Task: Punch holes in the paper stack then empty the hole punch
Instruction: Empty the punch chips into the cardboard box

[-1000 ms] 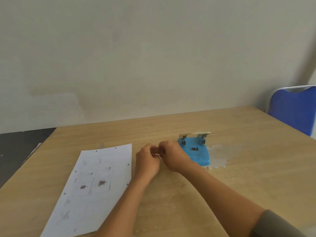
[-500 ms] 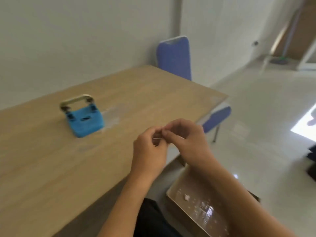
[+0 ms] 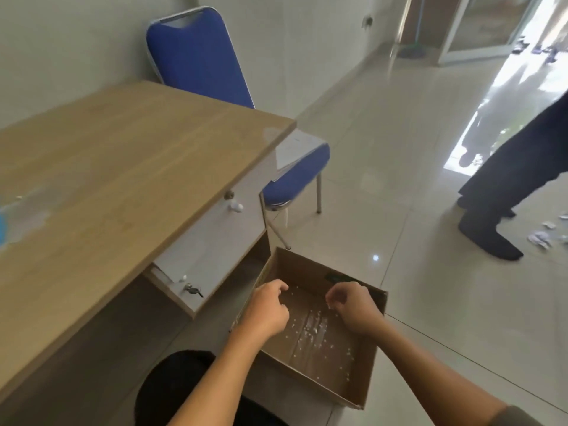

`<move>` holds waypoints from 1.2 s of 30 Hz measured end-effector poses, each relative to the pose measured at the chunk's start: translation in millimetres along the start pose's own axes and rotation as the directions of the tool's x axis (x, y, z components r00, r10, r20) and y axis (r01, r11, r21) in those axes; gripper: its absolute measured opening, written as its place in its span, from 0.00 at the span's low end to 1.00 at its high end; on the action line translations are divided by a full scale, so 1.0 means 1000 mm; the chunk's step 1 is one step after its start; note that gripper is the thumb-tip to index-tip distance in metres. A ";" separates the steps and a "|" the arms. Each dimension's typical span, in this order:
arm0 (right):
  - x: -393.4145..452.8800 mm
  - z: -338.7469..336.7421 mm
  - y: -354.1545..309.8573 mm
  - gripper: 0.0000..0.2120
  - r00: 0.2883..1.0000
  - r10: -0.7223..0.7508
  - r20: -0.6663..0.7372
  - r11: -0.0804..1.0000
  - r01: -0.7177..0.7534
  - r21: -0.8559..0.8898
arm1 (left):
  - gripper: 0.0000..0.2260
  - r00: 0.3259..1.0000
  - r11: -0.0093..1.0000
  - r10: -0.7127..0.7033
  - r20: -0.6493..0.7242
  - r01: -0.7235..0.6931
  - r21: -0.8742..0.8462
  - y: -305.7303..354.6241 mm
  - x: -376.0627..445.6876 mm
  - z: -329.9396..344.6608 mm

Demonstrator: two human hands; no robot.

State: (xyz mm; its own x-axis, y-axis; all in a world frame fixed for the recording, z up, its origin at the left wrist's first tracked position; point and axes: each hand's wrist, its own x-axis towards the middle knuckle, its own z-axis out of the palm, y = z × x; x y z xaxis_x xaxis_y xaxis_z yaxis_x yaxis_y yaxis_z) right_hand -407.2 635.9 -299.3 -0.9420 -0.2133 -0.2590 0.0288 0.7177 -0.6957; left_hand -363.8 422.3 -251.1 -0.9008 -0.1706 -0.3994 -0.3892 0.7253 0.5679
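hole punch [image 3: 2,224] cut off by left frame edge, only a blurred blue sliver shows on the desk [image 3: 129,155]. Pale smear beside it too blurred to identify. Left hand [image 3: 268,309] and right hand [image 3: 353,309] over the cardboard box [image 3: 373,376]: fingers curled, can't tell if either pinches anything. White specks in the box too small to make out. Standing person [image 3: 507,186] at right cut off above the legs.

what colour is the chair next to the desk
Blue upholstery on a silver metal frame; the chair shows in the head view.
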 end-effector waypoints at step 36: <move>-0.016 0.111 -0.597 0.28 0.372 -0.889 0.266 0.338 0.926 -0.166 | 0.15 0.598 0.931 -0.245 -0.763 -0.076 -0.358 -0.108 -0.227 -0.362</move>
State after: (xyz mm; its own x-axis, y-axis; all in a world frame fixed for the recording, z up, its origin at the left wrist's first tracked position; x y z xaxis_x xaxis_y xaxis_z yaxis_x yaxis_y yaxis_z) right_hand -371.8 137.3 45.7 -0.2870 -0.8940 0.3441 -0.9184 0.1548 -0.3640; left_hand -186.9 141.4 38.4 -0.5908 -0.7884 0.1713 -0.3627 0.4492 0.8165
